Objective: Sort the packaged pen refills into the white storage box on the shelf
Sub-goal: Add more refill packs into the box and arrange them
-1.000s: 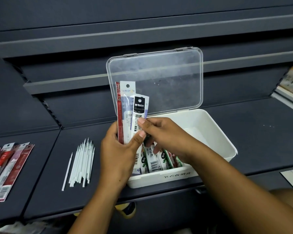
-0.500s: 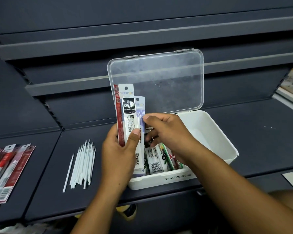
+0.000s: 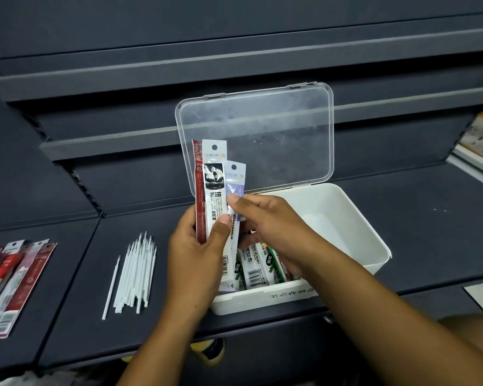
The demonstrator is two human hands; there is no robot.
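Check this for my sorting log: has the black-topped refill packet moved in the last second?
Yes. The black-topped packet slid left in the left hand, toward the clear lid's left edge; the right hand pinches the purple-topped packet beside it.

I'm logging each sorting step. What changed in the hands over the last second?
The black-topped packet slid left over the white packet in the left hand. The right hand let it go and now pinches the lavender packet. The white storage box, open lid and loose white refills stayed put.
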